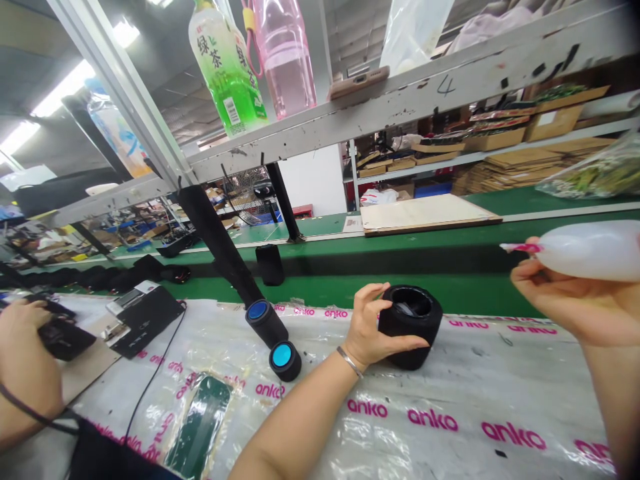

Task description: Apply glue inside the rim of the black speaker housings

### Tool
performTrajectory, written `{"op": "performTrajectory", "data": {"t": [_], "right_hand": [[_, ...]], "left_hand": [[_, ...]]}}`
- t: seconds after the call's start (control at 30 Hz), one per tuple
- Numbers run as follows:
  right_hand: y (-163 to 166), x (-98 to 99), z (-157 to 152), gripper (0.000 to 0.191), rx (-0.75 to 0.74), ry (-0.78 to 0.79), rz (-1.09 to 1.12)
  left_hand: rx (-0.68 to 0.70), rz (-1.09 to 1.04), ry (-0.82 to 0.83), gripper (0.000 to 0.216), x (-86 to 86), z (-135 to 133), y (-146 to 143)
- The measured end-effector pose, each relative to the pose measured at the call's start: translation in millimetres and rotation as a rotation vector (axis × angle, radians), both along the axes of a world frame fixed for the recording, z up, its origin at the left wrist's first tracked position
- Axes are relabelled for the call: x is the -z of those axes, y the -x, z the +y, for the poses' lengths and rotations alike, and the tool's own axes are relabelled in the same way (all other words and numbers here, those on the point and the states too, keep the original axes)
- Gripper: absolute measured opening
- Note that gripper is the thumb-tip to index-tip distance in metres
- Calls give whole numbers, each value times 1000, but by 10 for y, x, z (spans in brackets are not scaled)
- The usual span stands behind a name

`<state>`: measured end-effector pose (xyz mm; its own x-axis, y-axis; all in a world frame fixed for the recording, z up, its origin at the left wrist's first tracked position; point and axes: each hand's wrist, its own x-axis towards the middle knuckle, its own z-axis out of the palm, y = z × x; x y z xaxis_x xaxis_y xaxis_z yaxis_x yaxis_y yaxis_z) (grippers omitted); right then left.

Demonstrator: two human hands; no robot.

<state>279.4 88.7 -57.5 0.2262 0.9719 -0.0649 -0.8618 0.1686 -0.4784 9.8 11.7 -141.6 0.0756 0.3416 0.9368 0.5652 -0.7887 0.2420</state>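
A: What is being handled at this moment?

B: A black, open-topped cylinder housing is being steadied on the plastic-covered desk by the left hand. The fingers are being curled loosely around its left side, thumb low and fingertips near the rim; it is a light hold, not a clamp.

A: And the right hand?

B: A translucent squeeze bottle with a pink nozzle is being gripped by the right hand, fingers closed around its body. It is being held raised, well to the right of the housing, with the nozzle pointed leftward toward it.

A: Which step is judged to be in hand?

B: The bottle appears to be being brought toward the housing's open mouth; nothing is yet being dispensed, as far as can be seen.

A: What is called for by the next move?

B: The nozzle would have to be lowered over the opening while the housing is being kept from tipping or sliding on the slick sheet.

A: Anything else nearby?

B: Two cylinders with blue caps are lying to the left, and another person's hand is being used on a black device at the far left.
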Motion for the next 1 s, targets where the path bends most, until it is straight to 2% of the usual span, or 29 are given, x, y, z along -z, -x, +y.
{"op": "performTrajectory", "data": {"t": [0.07,0.23,0.43,0.53,0.63,0.77,0.9,1.0], "right_hand": [[-15,22,14,45,-8,-15,38],[-52,64,42,49,-22,-11,49],[-127,147,121,58,-43,-41,28],[-154,182,155,62,-50,-42,24],[-160,195,169,66,-69,-61,21],[-160,183,159,68,-72,-68,34],[-186,185,151,65,-66,-86,1],[-204,201,159,65,-68,-76,13]], "left_hand": [[6,-6,29,85,6,-13,-1],[23,-85,229,93,-15,-46,-12],[37,-38,121,90,-23,3,5],[53,-48,149,92,-51,-3,2],[68,-34,258,99,-123,-35,5],[71,28,381,92,-240,-59,40],[130,69,480,104,-371,-71,99],[144,137,591,98,-499,-113,152]]}}
